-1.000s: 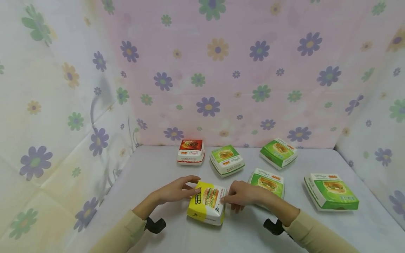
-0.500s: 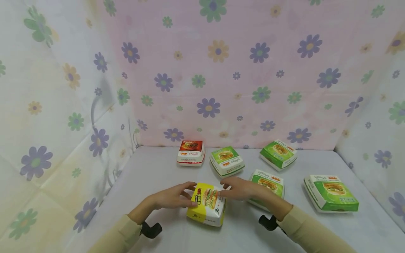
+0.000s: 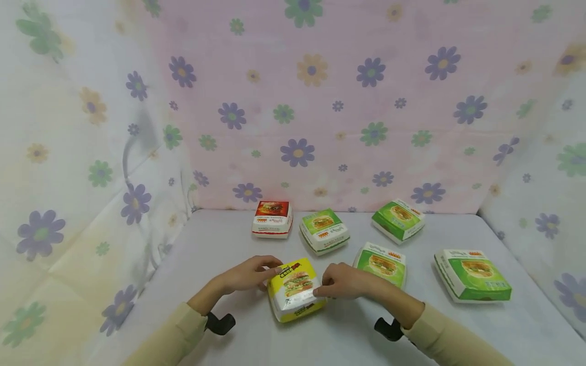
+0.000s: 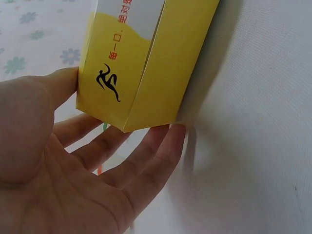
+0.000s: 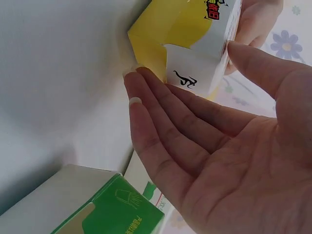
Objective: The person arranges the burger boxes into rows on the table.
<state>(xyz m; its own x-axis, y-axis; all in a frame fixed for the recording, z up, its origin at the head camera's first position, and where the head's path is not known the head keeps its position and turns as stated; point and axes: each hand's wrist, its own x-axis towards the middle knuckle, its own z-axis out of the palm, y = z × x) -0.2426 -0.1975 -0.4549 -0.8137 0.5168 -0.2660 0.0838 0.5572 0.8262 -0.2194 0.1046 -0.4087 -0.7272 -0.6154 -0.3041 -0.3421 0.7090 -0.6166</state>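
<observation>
A yellow and white burger box [image 3: 296,288] with a printed burger on its lid sits near the middle of the table, slightly turned. My left hand [image 3: 245,274] holds its left side, thumb at the lid's edge and fingers behind a corner. From the right, my right hand [image 3: 344,281] grips the opposite side with its thumb on the lid. Seen by the left wrist camera, the fingers reach around the yellow end of the burger box [image 4: 109,92]. In the right wrist view, long fingers lie along the side of the burger box [image 5: 190,70].
Behind stand a red and white burger box [image 3: 272,219] and a green one [image 3: 324,231]. More green boxes lie to the right: one at the back [image 3: 399,220], one close behind my right hand [image 3: 382,264], and one farther right [image 3: 473,276]. Flowered cloth walls [image 3: 297,101] surround the table.
The yellow burger box has turned clockwise, so its lettering moved from the left to the far side. My right hand shifted over the lid's back edge, then returned to the right side.
</observation>
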